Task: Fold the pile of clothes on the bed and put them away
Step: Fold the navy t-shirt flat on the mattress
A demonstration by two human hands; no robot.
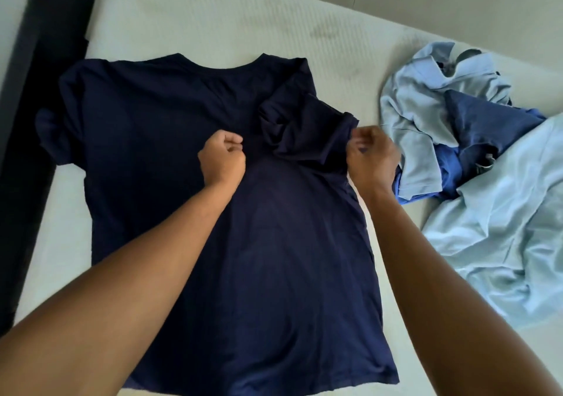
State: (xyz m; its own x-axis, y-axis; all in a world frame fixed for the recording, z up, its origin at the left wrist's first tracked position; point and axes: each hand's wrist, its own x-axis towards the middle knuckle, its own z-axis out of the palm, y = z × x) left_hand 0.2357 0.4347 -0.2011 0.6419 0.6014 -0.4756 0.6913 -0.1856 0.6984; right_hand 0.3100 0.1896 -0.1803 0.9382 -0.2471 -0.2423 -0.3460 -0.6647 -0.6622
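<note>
**First shirt only beginning to be folded; the rest is waiting**

Nearest, the hem of a navy shirt [213,228] is lying at the close edge of the bed [182,15], and its body is spreading flat up the mattress with no crease across it. Judging by this, the task is only starting. One fold is going in, the lengthwise and crosswise folds are not yet made, and nothing is looking put away. To the right, a pile [457,130] of pale blue and mid-blue clothes is sitting crumpled and unfolded, just beside the shirt's right edge.

Further up, both arms are reaching over the shirt. The left hand [221,158] is resting on the chest of the shirt with its fingers curled tight into the palm. Dark cloth against dark cloth is hiding whether it is pinching any fabric, so I cannot tell. The right hand [372,156] is working at the shirt's right edge, fingers and thumb closing narrowly on the end of the right sleeve [304,130], with a scrap of dark cloth showing between them.

That sleeve is lying turned inward across the chest, bunched rather than smooth. Beyond it, the collar is pointing away, and the other sleeve [48,133] is drooping over the mattress's left edge, not yet folded in.
</note>
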